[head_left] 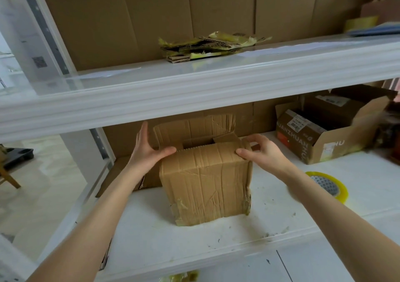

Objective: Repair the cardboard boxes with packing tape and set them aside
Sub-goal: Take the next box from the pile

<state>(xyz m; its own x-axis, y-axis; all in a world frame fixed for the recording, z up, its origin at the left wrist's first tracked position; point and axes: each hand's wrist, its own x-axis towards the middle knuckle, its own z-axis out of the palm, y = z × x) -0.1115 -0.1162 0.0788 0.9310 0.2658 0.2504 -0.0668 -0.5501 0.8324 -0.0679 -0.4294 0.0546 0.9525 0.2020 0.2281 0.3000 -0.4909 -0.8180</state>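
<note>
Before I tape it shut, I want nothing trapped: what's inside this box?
The box is open on top; only a folded-in flap and shadow show. Its walls hide the bottom.

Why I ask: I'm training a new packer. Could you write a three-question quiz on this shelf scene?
1. True or false: the tape roll lies on the same shelf as the worn box, on its right.
2. How many hands touch the worn box? A. none B. one C. two
3. What lies on the upper shelf?
Key: 1 true; 2 C, the left hand and right hand are both at its top edge; 3 a pile of cardboard scraps with yellowish tape.
</note>
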